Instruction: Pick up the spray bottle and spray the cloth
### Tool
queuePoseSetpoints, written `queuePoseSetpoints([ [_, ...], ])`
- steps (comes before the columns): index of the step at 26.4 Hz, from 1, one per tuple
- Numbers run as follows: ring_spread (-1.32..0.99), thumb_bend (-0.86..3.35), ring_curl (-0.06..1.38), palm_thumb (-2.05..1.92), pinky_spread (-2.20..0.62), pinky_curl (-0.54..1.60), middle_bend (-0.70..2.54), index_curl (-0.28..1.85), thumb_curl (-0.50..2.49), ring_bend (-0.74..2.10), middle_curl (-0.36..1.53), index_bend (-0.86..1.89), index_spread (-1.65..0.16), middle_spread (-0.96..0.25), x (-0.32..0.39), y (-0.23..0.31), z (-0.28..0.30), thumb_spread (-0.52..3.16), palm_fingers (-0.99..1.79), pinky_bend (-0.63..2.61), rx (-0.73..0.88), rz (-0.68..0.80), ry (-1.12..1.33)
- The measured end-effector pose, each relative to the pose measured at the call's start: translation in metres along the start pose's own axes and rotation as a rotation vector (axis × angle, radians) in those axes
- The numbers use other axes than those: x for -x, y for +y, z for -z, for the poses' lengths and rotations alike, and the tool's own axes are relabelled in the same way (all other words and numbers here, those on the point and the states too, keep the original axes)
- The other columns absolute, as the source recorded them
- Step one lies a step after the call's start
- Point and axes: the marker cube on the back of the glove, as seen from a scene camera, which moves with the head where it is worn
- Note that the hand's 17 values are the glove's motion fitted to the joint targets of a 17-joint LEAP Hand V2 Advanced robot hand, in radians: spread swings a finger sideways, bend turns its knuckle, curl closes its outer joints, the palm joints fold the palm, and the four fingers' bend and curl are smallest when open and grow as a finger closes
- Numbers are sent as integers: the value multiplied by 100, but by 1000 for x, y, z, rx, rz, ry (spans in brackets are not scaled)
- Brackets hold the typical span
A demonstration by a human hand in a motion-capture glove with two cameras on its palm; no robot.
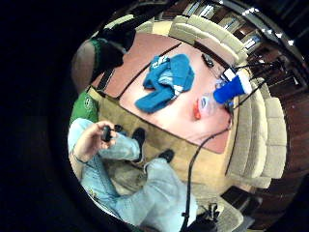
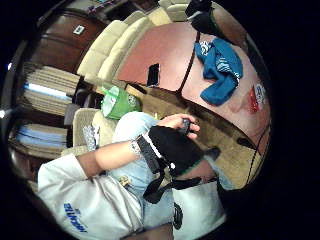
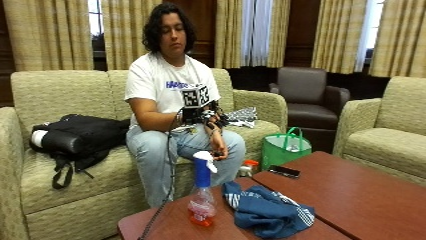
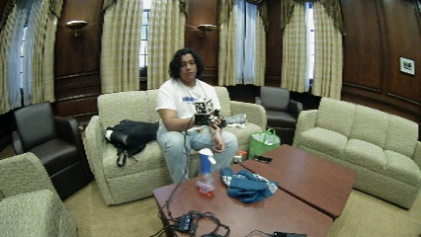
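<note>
Seated well back from the worktop (image 3: 373, 200), gloved right hand (image 3: 200, 116), grip unreadable, risks toppling the upright spray bottle (image 3: 202, 192) beside the cloth (image 3: 266, 212) when reaching.

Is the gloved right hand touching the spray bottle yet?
Apart. The outside view shows the right hand raised at the person's lap, while the spray bottle stands untouched on the table.

I am making out blue lettering on the white T-shirt (image 3: 166, 80), but I am not managing to read it.
</note>
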Motion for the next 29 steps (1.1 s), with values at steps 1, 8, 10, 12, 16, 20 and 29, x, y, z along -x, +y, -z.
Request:
queuePoseSetpoints([
  [1,-11,2,27,41,18,28,21,24,21,35,28,14,-43,-11,-9,0,-1,104,64,34,-2,-4,3],
  [8,-12,-1,29,42,17,30,20,24,23,35,30,13,-42,-11,-45,18,-22,106,64,34,-34,-32,8],
  [10,-12,-2,29,43,17,30,20,24,24,36,31,13,-42,-11,-57,25,-30,106,64,33,-38,-37,4],
  [12,-12,-2,30,43,17,30,19,24,24,36,31,12,-42,-11,-67,30,-36,106,64,33,-45,-38,-2],
  [16,-13,-2,31,44,17,31,17,24,25,39,31,12,-43,-12,-78,37,-45,106,62,34,-97,-47,-11],
  [20,-15,-1,33,47,15,31,17,24,27,46,31,12,-42,-14,-86,46,-50,107,68,33,-165,-91,-46],
  [29,-17,-2,35,48,13,33,18,24,28,48,32,12,-43,-15,-131,50,-61,107,66,34,-113,-238,-240],
])
